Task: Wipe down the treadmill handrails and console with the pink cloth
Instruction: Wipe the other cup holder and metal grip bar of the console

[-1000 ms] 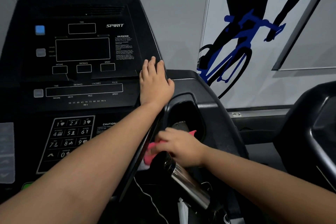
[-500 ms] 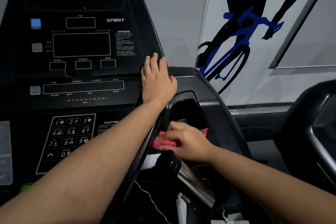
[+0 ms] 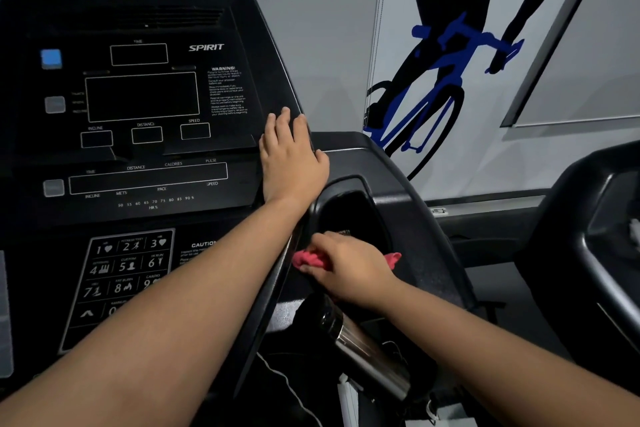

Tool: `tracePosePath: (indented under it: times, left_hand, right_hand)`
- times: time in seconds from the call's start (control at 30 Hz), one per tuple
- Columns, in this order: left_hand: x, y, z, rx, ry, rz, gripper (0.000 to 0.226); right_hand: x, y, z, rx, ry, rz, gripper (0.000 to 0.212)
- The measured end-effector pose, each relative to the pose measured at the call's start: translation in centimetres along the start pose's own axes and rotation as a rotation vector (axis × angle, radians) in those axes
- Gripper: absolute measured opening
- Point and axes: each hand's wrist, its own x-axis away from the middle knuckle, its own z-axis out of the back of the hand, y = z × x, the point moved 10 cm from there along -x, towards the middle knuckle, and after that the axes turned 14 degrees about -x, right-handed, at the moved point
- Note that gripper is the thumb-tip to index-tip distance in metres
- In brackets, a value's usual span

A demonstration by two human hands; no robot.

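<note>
The black treadmill console (image 3: 145, 135) with dark displays and a number keypad fills the left of the view. My left hand (image 3: 291, 159) rests flat on the console's right edge, fingers straight. To its right is a dark cup-holder recess (image 3: 349, 215) in the console's right wing. My right hand (image 3: 346, 267) grips the pink cloth (image 3: 308, 258) and presses it on the recess's lower rim; pink corners show on both sides of the hand. Below it a chrome-and-black handrail grip (image 3: 367, 354) slants down to the right.
A white cord (image 3: 287, 388) hangs beneath the console. Another black machine (image 3: 595, 236) stands at the right. A wall poster of a cyclist on a blue bike (image 3: 446, 62) hangs behind.
My right hand has carried the pink cloth up and a little right, from the top of the chrome grip onto the recess's lower rim. My left hand has stayed on the console edge.
</note>
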Motion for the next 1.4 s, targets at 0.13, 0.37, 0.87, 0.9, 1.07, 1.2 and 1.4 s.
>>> tracePosePath:
  times: [0.13, 0.37, 0.87, 0.9, 1.07, 1.2, 1.4]
  left_hand:
    - [0.0, 0.1, 0.0, -0.015, -0.003, 0.000, 0.057]
    - [0.2, 0.1, 0.2, -0.021, 0.001, -0.001, 0.059]
    - [0.3, 0.1, -0.1, -0.012, -0.002, 0.001, 0.059]
    - [0.3, 0.2, 0.0, -0.012, -0.001, 0.000, 0.059]
    - [0.3, 0.1, 0.1, -0.009, -0.002, 0.002, 0.058]
    - [0.1, 0.1, 0.2, -0.010, 0.000, 0.006, 0.059]
    - [0.1, -0.1, 0.1, 0.011, -0.007, 0.011, 0.057]
  right_hand:
    - [-2.1, 1.7, 0.0, -0.084, 0.083, -0.116, 0.025]
    - [-3.1, 4.4, 0.3, -0.322, 0.174, -0.345, 0.026]
    - [-1.9, 2.2, -0.7, 0.028, 0.138, -0.302, 0.035]
    - [-2.8, 3.0, -0.7, -0.027, 0.159, -0.324, 0.035]
    - [-5.2, 3.7, 0.8, 0.360, 0.043, -0.133, 0.053]
    - [-6.5, 4.3, 4.6, 0.536, 0.089, -0.052, 0.054]
    - [-4.2, 11.2, 11.0, 0.374, 0.322, -0.246, 0.060]
